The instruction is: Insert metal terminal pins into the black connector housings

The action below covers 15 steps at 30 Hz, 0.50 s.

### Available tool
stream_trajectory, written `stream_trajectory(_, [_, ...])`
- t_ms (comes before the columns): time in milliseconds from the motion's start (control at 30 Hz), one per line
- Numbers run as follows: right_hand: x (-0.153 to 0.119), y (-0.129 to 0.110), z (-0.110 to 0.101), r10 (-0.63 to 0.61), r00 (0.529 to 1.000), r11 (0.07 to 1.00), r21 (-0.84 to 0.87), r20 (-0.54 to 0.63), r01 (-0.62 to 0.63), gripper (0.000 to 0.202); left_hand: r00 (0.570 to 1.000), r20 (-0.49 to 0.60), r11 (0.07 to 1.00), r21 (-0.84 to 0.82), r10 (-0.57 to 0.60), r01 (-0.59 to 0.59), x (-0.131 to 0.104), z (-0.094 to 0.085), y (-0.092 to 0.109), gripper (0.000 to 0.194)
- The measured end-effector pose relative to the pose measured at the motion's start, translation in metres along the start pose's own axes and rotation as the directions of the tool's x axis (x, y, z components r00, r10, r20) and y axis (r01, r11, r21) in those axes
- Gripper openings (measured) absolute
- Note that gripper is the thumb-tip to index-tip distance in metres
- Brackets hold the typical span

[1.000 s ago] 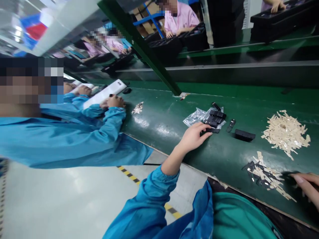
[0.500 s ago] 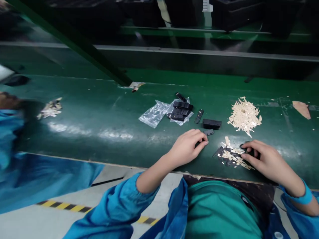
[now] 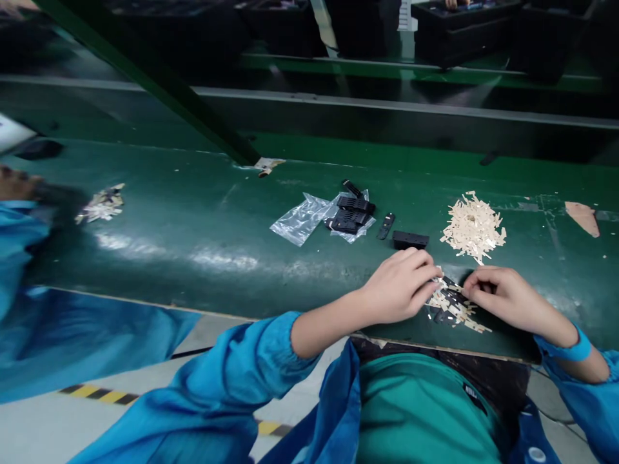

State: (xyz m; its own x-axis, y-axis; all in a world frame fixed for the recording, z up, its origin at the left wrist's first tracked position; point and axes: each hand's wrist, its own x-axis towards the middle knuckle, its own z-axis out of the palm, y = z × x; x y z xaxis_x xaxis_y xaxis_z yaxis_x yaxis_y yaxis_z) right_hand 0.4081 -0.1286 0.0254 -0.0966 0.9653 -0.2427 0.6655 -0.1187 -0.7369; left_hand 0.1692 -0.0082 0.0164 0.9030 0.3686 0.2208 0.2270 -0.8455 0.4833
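Black slotted parts (image 3: 354, 216) lie on clear plastic (image 3: 300, 220), left of a black block (image 3: 410, 240) that your left hand (image 3: 403, 283) could nudge. Its bent fingers reach the mixed pile (image 3: 457, 309) between your hands; a careless sweep might spill it into the cream heap (image 3: 471, 225) behind. Your right hand (image 3: 507, 299) curls alongside, fingers nearly meeting thumb; whether either grips anything is unclear.

Mixed pile (image 3: 458, 312) partly covered, edge items cropped
Right of centre, part of the pile is hidden by the left hand (image 3: 403, 283); whether anything is held in its fingertips, or in those of the right hand (image 3: 510, 299), cannot be told. At the left edge, a co-worker's hand (image 3: 17, 185) and a white object (image 3: 12, 134) are cut off. At the top, black bins (image 3: 467, 35) are cropped, their contents too small to be identified.
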Motion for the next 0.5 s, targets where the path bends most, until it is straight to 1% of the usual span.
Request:
stream_trajectory(33, [-0.001, 0.001, -0.001, -0.036, 0.999, 0.999, 0.017, -0.009, 0.036, 0.017, 1.0, 0.023, 0.999, -0.046, 0.019, -0.018, 0.005, 0.002, 0.004, 0.026])
stream_trajectory(100, [-0.002, 0.0, -0.001, -0.09, 0.995, 0.994, 0.054, -0.043, 0.092, 0.017, 0.996, 0.08, 0.992, -0.124, 0.027, -0.017, 0.015, 0.004, 0.01, 0.024])
stream_trajectory(167, [-0.005, -0.002, -0.003, -0.112, 0.99, 0.989, 0.089, -0.083, 0.119, 0.017, 0.992, 0.122, 0.984, -0.179, 0.016, 0.006, 0.024, 0.006, 0.013, 0.021])
stream_trajectory(233, [-0.008, -0.006, -0.006, -0.116, 0.988, 0.985, 0.118, -0.101, 0.127, 0.017, 0.991, 0.136, 0.973, -0.228, 0.004, 0.028, 0.032, 0.006, 0.015, 0.021])
stream_trajectory(367, [-0.008, -0.01, -0.019, -0.107, 0.991, 0.984, 0.131, -0.084, 0.118, 0.018, 0.991, 0.129, 0.949, -0.314, 0.021, 0.021, 0.045, 0.004, 0.016, 0.023])
stream_trajectory(433, [-0.004, -0.008, -0.028, -0.081, 0.987, 0.989, 0.115, -0.138, 0.098, 0.017, 0.996, 0.091, 0.943, -0.33, -0.006, 0.036, 0.049, 0.001, 0.015, 0.025])
stream_trajectory(500, [0.003, -0.005, -0.036, -0.048, 0.975, 0.989, 0.127, -0.219, 0.077, 0.015, 0.998, 0.03, 0.943, -0.327, -0.048, 0.055, 0.05, -0.007, 0.013, 0.024])
